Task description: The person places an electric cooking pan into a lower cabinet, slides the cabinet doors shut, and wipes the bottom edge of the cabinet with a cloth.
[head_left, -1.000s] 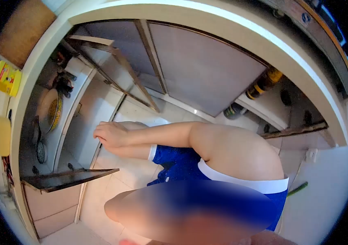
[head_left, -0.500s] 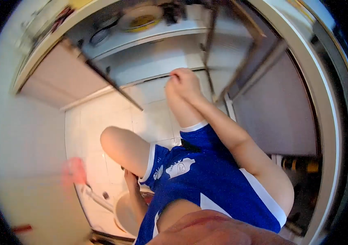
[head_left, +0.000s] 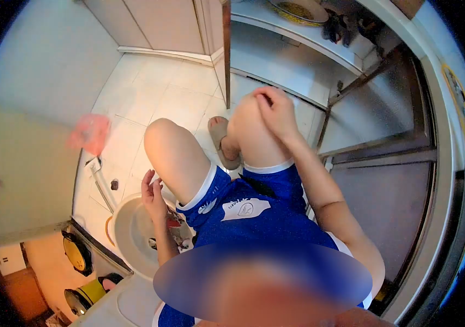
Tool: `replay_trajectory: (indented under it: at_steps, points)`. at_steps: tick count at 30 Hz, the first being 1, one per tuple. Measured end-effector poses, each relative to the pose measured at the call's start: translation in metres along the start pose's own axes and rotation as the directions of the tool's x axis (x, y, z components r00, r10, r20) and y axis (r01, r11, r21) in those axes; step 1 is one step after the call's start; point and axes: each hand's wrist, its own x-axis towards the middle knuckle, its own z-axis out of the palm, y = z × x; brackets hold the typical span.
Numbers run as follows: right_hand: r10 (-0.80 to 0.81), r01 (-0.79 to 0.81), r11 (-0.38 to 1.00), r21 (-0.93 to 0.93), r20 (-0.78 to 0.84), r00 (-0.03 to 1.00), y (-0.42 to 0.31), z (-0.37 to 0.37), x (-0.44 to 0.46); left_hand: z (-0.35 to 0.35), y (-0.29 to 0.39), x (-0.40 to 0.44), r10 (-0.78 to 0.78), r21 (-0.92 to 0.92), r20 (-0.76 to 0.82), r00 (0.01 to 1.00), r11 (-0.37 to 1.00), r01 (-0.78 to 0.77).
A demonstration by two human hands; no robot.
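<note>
My left hand (head_left: 155, 195) hangs beside my left knee, with fingers and thumb apart and nothing held. Just below it on the tiled floor is a pale round basin (head_left: 126, 240), holding some metal and red items that I cannot make out. My right hand (head_left: 279, 113) rests over my right knee (head_left: 246, 122); its fingers drape across the skin, and a gap shows by the thumb. A grey-brown sandal (head_left: 219, 131) is on a foot between my knees.
A pink plastic bag (head_left: 92, 133) lies left, near a long pale strip (head_left: 100, 182) and a small dark object (head_left: 114, 184). Ahead, an open cabinet has a shelf (head_left: 303, 35) with a plate (head_left: 300, 11). Its dark-framed door (head_left: 379, 122) stands right. Yellow-and-black items (head_left: 77, 253) sit lower left.
My view has turned leftward, so the cabinet appears farther right and more of the basin shows. My left hand has come up beside the knee. My right hand stays on its knee.
</note>
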Motion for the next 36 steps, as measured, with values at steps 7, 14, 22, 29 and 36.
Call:
replay_trajectory:
  at_steps: [7, 14, 22, 29, 36]
  points:
    - [-0.237, 0.26, 0.963, -0.064, 0.251, 0.939, -0.037, 0.042, 0.019, 0.019, 0.033, -0.015, -0.13, 0.074, -0.069, 0.989, 0.988, 0.135]
    - [-0.348, 0.337, 0.937, 0.092, 0.171, 0.922, -0.042, 0.076, 0.052, 0.026, 0.036, 0.0, 0.276, 0.468, -0.121, 0.954, 0.863, -0.19]
    - [-0.429, 0.385, 0.903, 0.189, 0.394, 0.813, -0.04, 0.125, 0.036, -0.005, 0.045, -0.001, 0.464, 0.697, -0.066, 0.883, 0.655, -0.292]
    - [-0.316, 0.216, 0.944, 0.25, 0.485, 0.815, -0.041, 0.144, 0.055, 0.026, 0.045, -0.014, 0.22, 0.572, -0.155, 0.963, 0.815, -0.094]
    - [-0.297, 0.18, 0.943, 0.279, 0.469, 0.832, -0.036, 0.136, 0.053, 0.033, 0.042, -0.019, 0.263, 0.611, -0.252, 0.931, 0.79, -0.058]
